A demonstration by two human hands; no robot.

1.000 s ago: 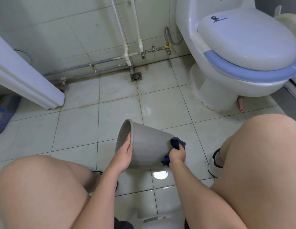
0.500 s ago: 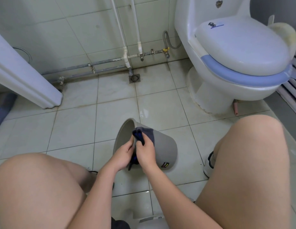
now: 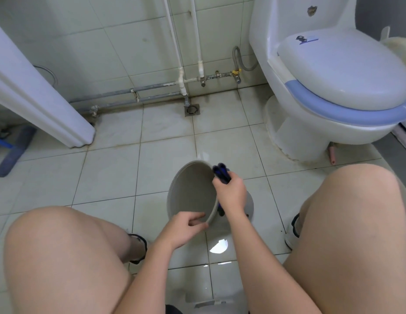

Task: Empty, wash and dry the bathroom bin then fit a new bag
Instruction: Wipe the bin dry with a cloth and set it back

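The grey bathroom bin (image 3: 193,191) is held low over the tiled floor between my knees, tilted with its empty mouth turned up toward me. My left hand (image 3: 186,225) grips the near rim, fingers curled inside and thumb outside. My right hand (image 3: 231,192) holds a dark blue cloth (image 3: 221,172) against the bin's right rim; one end of the cloth sticks up past the rim and another bit shows below my wrist. No bag is in the bin.
A white toilet (image 3: 333,91) with a blue seat ring stands at the right. A floor drain (image 3: 192,109) and wall pipes lie behind the bin. A white panel (image 3: 38,98) slants in at left, with a mop head (image 3: 13,150) beside it. The floor tiles near me are wet.
The bin has turned from lying on its side to mouth-up toward me. My right hand moved the cloth from the outer wall to the right rim; my left hand shifted to the near rim.
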